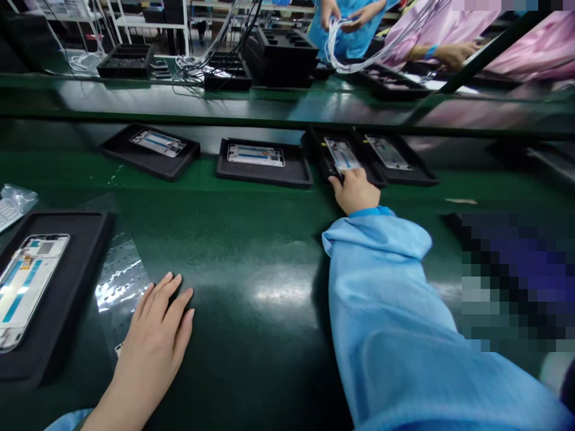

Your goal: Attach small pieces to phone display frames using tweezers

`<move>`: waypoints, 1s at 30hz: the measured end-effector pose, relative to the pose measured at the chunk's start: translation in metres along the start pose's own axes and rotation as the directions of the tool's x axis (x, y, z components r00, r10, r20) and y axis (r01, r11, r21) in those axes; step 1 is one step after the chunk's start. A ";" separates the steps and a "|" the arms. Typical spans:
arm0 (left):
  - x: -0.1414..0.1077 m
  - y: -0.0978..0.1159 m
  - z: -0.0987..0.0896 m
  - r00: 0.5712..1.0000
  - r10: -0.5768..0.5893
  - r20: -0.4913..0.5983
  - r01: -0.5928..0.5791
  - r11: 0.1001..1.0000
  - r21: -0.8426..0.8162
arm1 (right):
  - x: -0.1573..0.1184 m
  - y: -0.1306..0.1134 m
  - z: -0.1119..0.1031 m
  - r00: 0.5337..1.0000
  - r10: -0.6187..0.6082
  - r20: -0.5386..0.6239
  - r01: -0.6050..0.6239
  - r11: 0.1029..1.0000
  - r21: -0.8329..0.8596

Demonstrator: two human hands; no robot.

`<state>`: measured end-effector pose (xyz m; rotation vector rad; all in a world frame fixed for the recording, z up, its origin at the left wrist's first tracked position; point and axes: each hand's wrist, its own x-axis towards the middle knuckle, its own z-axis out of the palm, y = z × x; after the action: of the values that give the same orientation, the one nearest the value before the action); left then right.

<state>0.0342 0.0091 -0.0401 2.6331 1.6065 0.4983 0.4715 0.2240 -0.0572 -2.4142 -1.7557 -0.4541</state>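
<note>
My right hand (357, 191) reaches forward to a black tray (375, 173) at the back of the bench. Its fingers curl over the near rim, with the thumb out to the left. Inside that tray lies a silvery phone frame (341, 154) with blue strips, its lower end partly behind my fingers. My left hand (155, 341) rests palm down on the green surface, fingers stretched out and holding nothing. Beside it is a clear plastic film strip (121, 275). Further left, a larger-looking black tray (85, 257) carries another phone frame (33, 281) with blue strips.
More black trays with phone frames stand along the back: one at left (179, 167), one in the middle (265, 176), one at right (424, 173). A clear bag (18, 200) lies far left. Across a raised ledge (179, 99), co-workers handle white cables (332, 45).
</note>
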 end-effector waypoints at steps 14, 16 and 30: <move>-0.001 0.001 -0.002 0.999 -0.023 -0.044 0.022 0.999 -0.034 | -0.026 0.002 -0.022 0.981 -0.184 0.056 0.191 0.970 -0.151; -0.001 0.001 -0.002 0.999 -0.021 -0.040 0.020 0.999 -0.036 | -0.025 0.001 -0.021 0.982 -0.178 0.057 0.184 0.973 -0.139; -0.001 -0.004 0.006 0.999 0.005 -0.038 -0.006 1.000 -0.027 | -0.003 -0.005 -0.063 0.956 -0.256 0.147 0.277 0.949 -0.148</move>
<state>0.0322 0.0114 -0.0468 2.6254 1.5915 0.5696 0.4560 0.2060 0.0013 -2.3663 -2.1977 -0.5060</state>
